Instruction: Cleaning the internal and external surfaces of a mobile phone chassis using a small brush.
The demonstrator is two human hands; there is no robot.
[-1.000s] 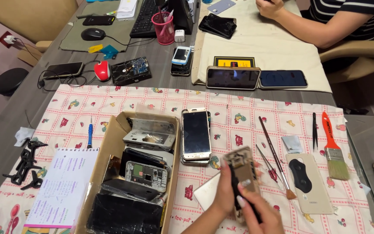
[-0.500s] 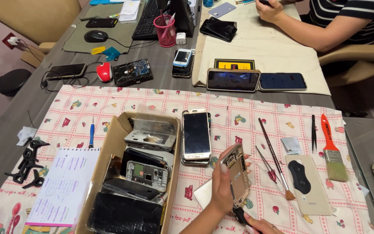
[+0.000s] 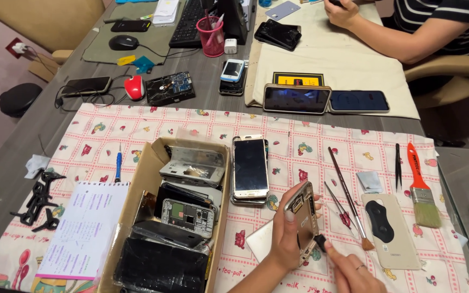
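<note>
left hand (image 3: 284, 245) clamps an opened gold phone frame (image 3: 303, 216) upright at 5 o'clock of the stacked smartphones (image 3: 249, 169), tilted to expose its insides; right hand (image 3: 354, 271) pinches a small black brush (image 3: 319, 242) against its lower edge.

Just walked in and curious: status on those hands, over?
Left hand grips gold opened phone frame, tilted upright. Right hand presses small black tool against it. Thin brushes lie beside.

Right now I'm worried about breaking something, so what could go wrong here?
The gold opened phone frame is held upright in the left hand alone, so it might slip. The right hand presses a small black tool at its lower edge, which could scratch it. The thin paintbrushes lie close and could be knocked.
</note>
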